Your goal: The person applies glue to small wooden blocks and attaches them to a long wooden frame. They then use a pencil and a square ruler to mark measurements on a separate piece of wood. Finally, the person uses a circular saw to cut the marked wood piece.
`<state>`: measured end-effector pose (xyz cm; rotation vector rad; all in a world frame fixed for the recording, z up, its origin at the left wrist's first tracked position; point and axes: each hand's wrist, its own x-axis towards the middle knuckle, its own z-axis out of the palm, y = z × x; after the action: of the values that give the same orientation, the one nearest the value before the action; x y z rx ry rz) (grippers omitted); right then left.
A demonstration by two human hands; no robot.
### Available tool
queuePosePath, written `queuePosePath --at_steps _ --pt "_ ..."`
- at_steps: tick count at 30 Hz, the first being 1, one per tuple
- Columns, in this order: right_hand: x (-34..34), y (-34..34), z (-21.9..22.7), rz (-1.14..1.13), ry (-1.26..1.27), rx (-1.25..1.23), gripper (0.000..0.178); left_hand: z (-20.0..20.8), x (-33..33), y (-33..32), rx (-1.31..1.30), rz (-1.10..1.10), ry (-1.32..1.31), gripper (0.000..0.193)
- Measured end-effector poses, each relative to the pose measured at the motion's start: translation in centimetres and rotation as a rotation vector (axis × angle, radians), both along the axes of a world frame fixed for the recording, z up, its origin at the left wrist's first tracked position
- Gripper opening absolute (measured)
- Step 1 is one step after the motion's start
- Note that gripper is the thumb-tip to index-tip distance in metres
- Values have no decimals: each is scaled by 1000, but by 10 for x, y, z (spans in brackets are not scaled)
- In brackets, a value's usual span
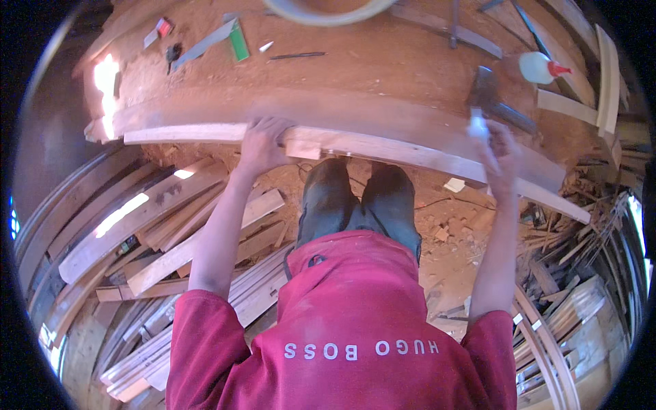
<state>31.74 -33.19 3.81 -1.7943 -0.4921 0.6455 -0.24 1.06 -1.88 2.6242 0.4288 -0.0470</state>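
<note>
A long, pale wooden strip [410, 152] lies along the near edge of the workbench [342, 89]. My left hand [266, 142] is closed over the strip left of its middle. Against the strip's near side, just right of that hand, is a short wooden block [303, 149]. My right hand [503, 154] is raised over the strip's right part, fingers closed round a small whitish-blue object [477, 126]. Motion blur and glare hide its exact kind. Just beyond it lies a dark tool [484, 90] that looks like a hammer.
A white bottle with a red tip [540, 68] lies at the back right. A saw-like blade with a green end [238, 42], a pencil [298, 55] and a round rim [328, 15] are farther back. Stacked boards [164, 232] fill the left floor; wood scraps [547, 273] lie right.
</note>
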Motion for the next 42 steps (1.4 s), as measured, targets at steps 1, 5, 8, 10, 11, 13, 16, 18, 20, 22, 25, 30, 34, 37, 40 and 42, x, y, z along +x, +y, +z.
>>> queuePosePath --at_steps 1,5,8,10,11,13,16,18,20,22,25,30,34,37,40,42 --pt "-23 24 -2 95 33 -32 30 1 -2 4 3 -5 -3 62" --pt "-102 95 -3 417 171 -214 30 2 -21 -12 -40 28 7 61" --pt "-139 129 -18 459 275 -202 31 1 -21 -13 -25 30 -45 59" --pt "-151 140 -25 496 259 -236 32 1 -22 -13 -29 38 -67 57" --pt "-155 145 -28 507 224 -236 32 0 -22 -12 -44 42 -69 55" --pt "-162 151 -32 514 200 -254 32 -3 -24 -11 -56 47 -76 51" --pt "-166 158 -29 515 199 -286 31 -9 -27 -8 -22 35 -63 50" --pt "-166 160 -31 532 157 -276 31 -14 -29 -7 29 8 -10 57" --pt "-166 164 -28 552 132 -322 31 -15 -29 -7 12 11 21 59" --pt "-165 166 -28 561 107 -325 30 -16 -29 -7 4 5 36 62" --pt "-165 166 -30 557 70 -282 30 -16 -29 -6 7 -5 26 66" --pt "-166 168 -25 554 75 -283 29 -12 -27 -7 4 16 -69 44" --pt "-165 166 -27 552 42 -272 28 -7 -24 -7 -46 24 -95 55" --pt "-163 164 -24 549 28 -280 28 -6 -24 -7 -36 24 -82 58" --pt "-161 162 -22 561 15 -323 28 -7 -26 -7 -27 23 -71 58" --pt "-160 159 -21 550 -15 -294 29 -7 -26 -8 -15 21 -63 58"
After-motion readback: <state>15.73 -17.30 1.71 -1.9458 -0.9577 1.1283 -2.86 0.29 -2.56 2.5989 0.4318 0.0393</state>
